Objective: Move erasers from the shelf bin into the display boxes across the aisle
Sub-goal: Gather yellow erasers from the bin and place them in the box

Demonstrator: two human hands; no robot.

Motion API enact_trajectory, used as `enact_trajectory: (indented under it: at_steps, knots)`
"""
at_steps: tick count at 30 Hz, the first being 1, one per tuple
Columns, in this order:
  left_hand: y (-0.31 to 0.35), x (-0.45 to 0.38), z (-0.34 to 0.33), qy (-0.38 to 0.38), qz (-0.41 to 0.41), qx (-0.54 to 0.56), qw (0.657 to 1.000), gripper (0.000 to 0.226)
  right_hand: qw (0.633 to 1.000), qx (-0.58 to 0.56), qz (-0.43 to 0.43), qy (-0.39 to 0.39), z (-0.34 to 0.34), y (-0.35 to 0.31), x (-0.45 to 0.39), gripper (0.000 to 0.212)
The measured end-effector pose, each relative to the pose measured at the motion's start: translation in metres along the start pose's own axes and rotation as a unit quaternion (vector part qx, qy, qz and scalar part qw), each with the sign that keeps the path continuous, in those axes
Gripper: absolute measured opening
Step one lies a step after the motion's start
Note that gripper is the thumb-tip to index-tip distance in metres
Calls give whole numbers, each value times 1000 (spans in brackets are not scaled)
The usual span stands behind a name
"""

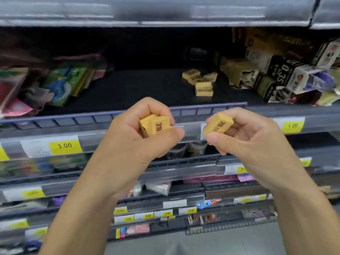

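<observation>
My left hand (145, 133) grips two yellow erasers (154, 126) in curled fingers, in front of the shelf rail. My right hand (244, 137) pinches a single yellow eraser (218, 126) between thumb and fingers, level with the left hand. Behind them, on the dark shelf (128, 89), a small pile of several loose yellow erasers (201, 82) lies right of centre. No display boxes across the aisle are in view.
Colourful packets (60, 85) lean at the shelf's left end; boxed stationery (287, 76) is heaped at the right. A blue rail (73, 120) with yellow price tags (65, 145) fronts the shelf. Lower shelves (165, 216) step down below my arms.
</observation>
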State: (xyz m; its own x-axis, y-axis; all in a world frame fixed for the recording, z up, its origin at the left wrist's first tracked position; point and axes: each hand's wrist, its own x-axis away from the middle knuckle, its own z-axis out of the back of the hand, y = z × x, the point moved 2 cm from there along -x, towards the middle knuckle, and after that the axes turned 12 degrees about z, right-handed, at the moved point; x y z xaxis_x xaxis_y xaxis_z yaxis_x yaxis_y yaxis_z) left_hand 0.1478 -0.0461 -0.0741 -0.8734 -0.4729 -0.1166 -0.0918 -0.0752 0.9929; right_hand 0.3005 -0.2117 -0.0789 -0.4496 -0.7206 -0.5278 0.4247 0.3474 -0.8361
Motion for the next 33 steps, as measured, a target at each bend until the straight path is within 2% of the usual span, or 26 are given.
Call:
enact_trajectory:
  at_steps: [6, 10, 14, 18, 25, 29, 33]
  knots:
    - [-98, 57, 6, 15, 180, 17, 983, 22, 984, -5, -176, -15, -37, 67, 92, 16]
    - [-175, 99, 9, 51, 327, 35, 943, 19, 954, 2, -298, -29, -61, 113, 155, 11]
    - [-227, 149, 8, 102, 413, 46, 904, 26, 927, 5, -370, -62, -74, 143, 206, 6]
    - [-253, 189, 3, 152, 453, 59, 877, 35, 901, 14, -420, -107, -76, 165, 239, 10]
    - [-256, 252, -15, 268, 472, 92, 835, 22, 866, 24, -440, -236, -79, 185, 266, 7]
    - [-243, 297, -26, 348, 451, 121, 813, 16, 851, 9, -419, -317, -102, 187, 261, 2]
    - [-233, 349, -26, 437, 439, 127, 775, 18, 839, -5, -356, -411, -154, 175, 239, 2]
